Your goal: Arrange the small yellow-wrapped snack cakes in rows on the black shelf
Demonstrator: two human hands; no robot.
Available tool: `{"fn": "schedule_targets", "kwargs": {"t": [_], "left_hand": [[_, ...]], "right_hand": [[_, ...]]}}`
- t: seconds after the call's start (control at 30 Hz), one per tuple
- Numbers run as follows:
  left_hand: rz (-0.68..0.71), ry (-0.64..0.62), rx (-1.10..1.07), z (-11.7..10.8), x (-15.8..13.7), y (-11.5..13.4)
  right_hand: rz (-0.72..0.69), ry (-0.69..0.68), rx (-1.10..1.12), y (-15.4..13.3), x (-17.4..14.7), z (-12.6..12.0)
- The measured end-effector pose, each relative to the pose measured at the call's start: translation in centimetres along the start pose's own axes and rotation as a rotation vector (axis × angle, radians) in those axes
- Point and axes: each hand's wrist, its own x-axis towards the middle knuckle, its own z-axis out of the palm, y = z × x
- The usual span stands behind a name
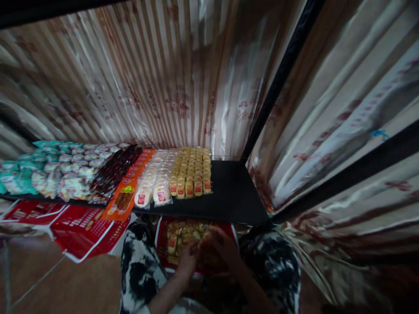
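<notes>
My left hand (187,258) and my right hand (225,245) are over a red box (233,233) between my knees. Small yellow wrapped snacks (183,233) with red labels fill this box. Between my hands is one yellow snack pack (204,240). My right hand's fingers close round it from the right, and the fingertips of my left hand are pinched at its left side. Dim light blurs the finger details.
On the black shelf (235,192) ahead, rows of yellow snack packs (191,172) stand beside white round packs (157,179), orange packets (126,192), dark packets (116,170) and teal packets (19,176). Red printed cartons (88,229) lie lower left. Black frame bars (281,78) and plastic sheeting (183,78) enclose the space.
</notes>
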Motion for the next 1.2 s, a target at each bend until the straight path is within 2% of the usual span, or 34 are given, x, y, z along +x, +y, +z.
{"fn": "schedule_targets", "kwargs": {"t": [0.07, 0.2, 0.3, 0.4, 0.57, 0.73, 0.87, 0.97, 1.03, 1.1, 1.2], "left_hand": [[-0.012, 0.022, -0.059, 0.0, 0.0, 0.8], [-0.071, 0.089, -0.104, 0.2, -0.9, 3.3], [-0.045, 0.131, -0.086, 0.9, -1.3, 5.1], [-0.025, 0.118, -0.095, 1.9, -1.2, 6.8], [0.034, 0.132, -0.14, 3.5, -0.9, 8.5], [0.084, 0.101, -0.133, 4.4, 0.1, 8.4], [0.1, 0.101, -0.087, 4.3, 0.8, 8.0], [0.131, 0.124, -0.044, 3.6, 1.2, 7.9], [0.16, 0.145, 0.012, 3.1, 1.3, 7.9], [0.183, 0.164, 0.065, 2.7, 1.3, 7.9], [0.165, 0.169, 0.041, 2.7, 1.3, 7.9]], "right_hand": [[-0.003, -0.038, 0.051, -0.7, 0.4, 0.0], [0.075, -0.123, 0.159, -2.2, 0.9, 0.2], [0.113, -0.122, 0.25, -2.8, 1.4, 0.5], [0.136, -0.098, 0.367, -3.2, 1.5, 0.7], [0.097, -0.155, 0.406, -4.0, 1.2, 0.5], [0.073, -0.09, 0.328, -3.9, 2.0, 0.5], [0.05, -0.029, 0.234, -3.7, 2.9, 0.6], [-0.111, 0.126, -0.018, -4.0, 3.3, 0.0], [-0.245, 0.174, -0.212, -4.2, 3.5, -0.6], [-0.31, 0.149, -0.295, -4.3, 3.5, -1.1], [-0.217, 0.088, -0.188, -3.8, 3.5, -1.1]]}}
